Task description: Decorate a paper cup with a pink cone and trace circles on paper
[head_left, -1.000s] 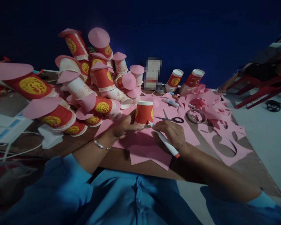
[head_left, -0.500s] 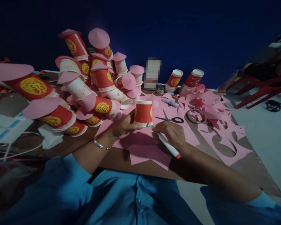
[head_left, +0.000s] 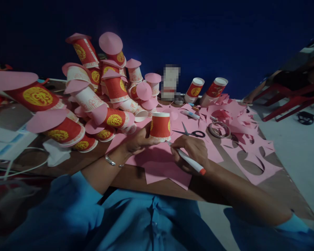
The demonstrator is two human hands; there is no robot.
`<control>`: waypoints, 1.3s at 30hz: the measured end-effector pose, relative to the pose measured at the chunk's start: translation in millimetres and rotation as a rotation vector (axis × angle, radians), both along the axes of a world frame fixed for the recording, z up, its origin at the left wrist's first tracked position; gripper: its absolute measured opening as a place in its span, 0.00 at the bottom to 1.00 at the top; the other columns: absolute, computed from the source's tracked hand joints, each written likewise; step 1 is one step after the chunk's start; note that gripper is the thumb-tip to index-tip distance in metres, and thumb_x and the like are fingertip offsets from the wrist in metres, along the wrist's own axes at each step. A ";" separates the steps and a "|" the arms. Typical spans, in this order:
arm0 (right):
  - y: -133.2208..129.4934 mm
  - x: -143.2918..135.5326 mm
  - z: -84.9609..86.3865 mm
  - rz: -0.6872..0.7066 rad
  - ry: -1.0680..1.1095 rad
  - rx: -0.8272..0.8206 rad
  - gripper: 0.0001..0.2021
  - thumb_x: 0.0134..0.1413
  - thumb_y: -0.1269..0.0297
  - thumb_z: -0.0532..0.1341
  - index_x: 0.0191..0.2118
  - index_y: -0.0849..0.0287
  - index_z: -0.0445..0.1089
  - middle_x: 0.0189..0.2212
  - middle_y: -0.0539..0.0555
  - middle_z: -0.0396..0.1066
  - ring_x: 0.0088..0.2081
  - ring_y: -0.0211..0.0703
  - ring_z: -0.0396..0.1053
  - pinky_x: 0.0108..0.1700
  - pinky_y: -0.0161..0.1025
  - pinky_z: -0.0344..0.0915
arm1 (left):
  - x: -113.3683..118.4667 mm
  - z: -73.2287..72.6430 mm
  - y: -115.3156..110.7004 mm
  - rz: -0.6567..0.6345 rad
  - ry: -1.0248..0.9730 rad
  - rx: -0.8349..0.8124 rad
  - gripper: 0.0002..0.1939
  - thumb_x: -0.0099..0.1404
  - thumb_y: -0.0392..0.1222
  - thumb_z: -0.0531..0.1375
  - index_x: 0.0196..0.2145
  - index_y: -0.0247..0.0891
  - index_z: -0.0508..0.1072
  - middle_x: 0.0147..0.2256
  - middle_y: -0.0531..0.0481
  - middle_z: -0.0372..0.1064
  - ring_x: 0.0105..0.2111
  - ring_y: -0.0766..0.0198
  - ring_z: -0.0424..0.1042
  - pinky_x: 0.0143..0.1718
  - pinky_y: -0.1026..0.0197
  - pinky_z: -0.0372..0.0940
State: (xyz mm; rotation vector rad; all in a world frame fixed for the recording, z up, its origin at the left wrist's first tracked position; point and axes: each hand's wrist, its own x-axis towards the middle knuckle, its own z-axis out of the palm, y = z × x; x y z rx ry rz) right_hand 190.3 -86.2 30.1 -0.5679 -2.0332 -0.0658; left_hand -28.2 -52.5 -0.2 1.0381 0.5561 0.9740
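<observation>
A red paper cup with yellow emblems stands upside down, its rim low, gripped at its left side by my left hand. My right hand is closed round a white marker with a red end. The marker's tip points up and left at the cup's lower rim; whether it touches is too small to tell. Under both hands lie pink paper sheets. Black scissors rest with blades parted just right of the cup.
Many cups with pink cone hats are piled at the left. Two stacks of cups stand at the back. A tape roll and pink scraps lie right. A person sits on a red chair at far right.
The marker's tip has shifted slightly left along the cup's rim, and its red end has moved a little right and up. My left hand and the cup look still.
</observation>
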 end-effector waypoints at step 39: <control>2.9 3.9 -4.6 -0.027 0.072 0.020 0.10 0.68 0.69 0.65 0.52 0.56 0.69 0.39 0.57 0.81 0.41 0.43 0.82 0.40 0.36 0.77 | 0.9 5.6 -1.5 -0.049 -0.171 -0.057 0.33 0.56 0.40 0.73 0.59 0.40 0.74 0.45 0.44 0.83 0.55 0.46 0.79 0.62 0.47 0.69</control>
